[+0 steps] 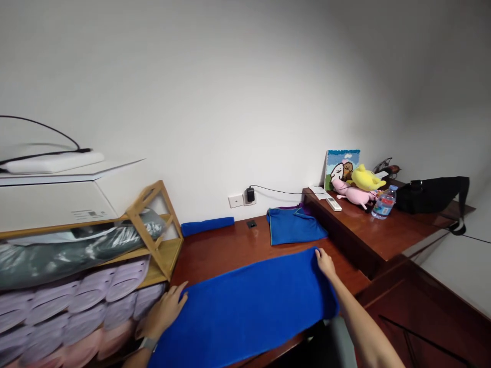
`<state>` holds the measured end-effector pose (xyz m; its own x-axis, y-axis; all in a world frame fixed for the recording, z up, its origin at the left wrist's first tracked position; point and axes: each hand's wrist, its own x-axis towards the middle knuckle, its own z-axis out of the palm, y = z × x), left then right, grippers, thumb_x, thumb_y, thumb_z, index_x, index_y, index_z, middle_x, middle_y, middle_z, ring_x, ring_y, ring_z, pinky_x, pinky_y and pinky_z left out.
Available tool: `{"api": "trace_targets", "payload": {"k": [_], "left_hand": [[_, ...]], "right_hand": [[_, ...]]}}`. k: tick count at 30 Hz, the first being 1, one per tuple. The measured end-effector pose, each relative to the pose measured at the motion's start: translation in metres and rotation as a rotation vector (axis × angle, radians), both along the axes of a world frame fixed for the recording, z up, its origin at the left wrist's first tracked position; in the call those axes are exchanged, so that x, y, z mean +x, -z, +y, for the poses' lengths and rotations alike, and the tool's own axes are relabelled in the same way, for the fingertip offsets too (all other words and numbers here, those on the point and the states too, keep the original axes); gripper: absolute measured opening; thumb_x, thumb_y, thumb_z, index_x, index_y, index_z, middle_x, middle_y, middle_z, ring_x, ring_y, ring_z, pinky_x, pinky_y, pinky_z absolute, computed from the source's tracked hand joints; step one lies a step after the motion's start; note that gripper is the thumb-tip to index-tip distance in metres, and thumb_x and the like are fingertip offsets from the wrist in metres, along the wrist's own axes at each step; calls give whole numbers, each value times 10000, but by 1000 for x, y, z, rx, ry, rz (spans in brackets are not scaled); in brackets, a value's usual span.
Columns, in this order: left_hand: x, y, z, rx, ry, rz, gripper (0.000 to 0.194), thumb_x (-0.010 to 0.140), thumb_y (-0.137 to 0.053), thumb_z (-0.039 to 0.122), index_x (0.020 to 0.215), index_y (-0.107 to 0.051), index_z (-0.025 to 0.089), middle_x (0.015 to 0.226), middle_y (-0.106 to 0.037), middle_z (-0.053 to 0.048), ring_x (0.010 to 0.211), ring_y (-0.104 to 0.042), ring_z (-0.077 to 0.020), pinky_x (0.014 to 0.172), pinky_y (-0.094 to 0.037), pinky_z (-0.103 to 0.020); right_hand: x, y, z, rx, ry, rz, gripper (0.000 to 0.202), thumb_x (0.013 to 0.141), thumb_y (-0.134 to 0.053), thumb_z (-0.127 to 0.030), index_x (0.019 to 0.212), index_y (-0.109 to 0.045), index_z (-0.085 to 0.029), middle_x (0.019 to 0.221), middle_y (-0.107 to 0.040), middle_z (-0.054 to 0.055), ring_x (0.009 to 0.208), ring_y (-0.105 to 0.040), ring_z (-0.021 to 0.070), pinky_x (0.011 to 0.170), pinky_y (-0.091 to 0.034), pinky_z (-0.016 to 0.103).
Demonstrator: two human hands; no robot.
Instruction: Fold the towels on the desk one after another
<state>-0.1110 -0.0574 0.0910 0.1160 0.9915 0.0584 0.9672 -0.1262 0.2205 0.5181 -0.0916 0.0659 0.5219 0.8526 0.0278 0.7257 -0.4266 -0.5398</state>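
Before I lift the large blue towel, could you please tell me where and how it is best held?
Probably by its two far corners, one per hand, each hand coming in from its own end: the blue towel is a long, soft strip that would likely sag from one hold. The left hand and right hand are at those corners.

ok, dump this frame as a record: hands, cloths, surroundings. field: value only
left_hand: left hand at the large blue cloth's far left corner; grip unclear
right_hand: right hand at the far right corner, fingers touching the cloth; grip firmness unclear
cloth_state: spread out between both hands
other_cloths: rolled blue cloth against the wall; folded blue cloth to its right
surface: reddish-brown desk
right_ledge: remote, pink plush, yellow plush, bottle, black bag
left_side: wooden rack
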Motion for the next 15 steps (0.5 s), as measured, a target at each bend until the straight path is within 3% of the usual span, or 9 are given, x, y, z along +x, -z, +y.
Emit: {"api": "trace_targets", "payload": {"k": [4, 9, 12, 15], "left_hand": [[-2, 12, 8, 116, 56, 6, 557, 969, -298, 412, 1273, -726, 227, 1307, -745, -127, 1195, -706, -291, 1045, -529, -416], [-8, 11, 22, -34, -209, -143, 544, 997, -277, 489, 1255, -706, 277, 1105, -827, -86, 1005, -776, -291, 839, -566, -369], [-20, 6, 32, -122, -163, -190, 417, 946, -357, 414, 915, -749, 275, 884, -828, -50, 868, -777, -257, 764, -549, -322], [-30, 1, 37, -119, -71, -155, 321, 873, -470, 390, 650, -665, 265, 692, -776, -22, 737, -742, -224, 718, -526, -300]], "right_hand": [[3, 23, 18, -65, 14, -55, 520, 1122, -229, -467, 1339, -639, -232, 1152, -782, 135, 1057, -749, 255, 865, -517, 335], [6, 33, 39, -85, -6, -161, 505, 1134, -225, -431, 1338, -630, -208, 1223, -748, 146, 1127, -714, 255, 907, -500, 345], [4, 35, 47, -78, -28, -230, 459, 1133, -278, -407, 1302, -644, -187, 1238, -727, 157, 1159, -683, 263, 951, -473, 356], [1, 34, 48, -70, -36, -282, 425, 1125, -321, -384, 1296, -646, -169, 1242, -705, 173, 1181, -649, 284, 984, -443, 375]]}}
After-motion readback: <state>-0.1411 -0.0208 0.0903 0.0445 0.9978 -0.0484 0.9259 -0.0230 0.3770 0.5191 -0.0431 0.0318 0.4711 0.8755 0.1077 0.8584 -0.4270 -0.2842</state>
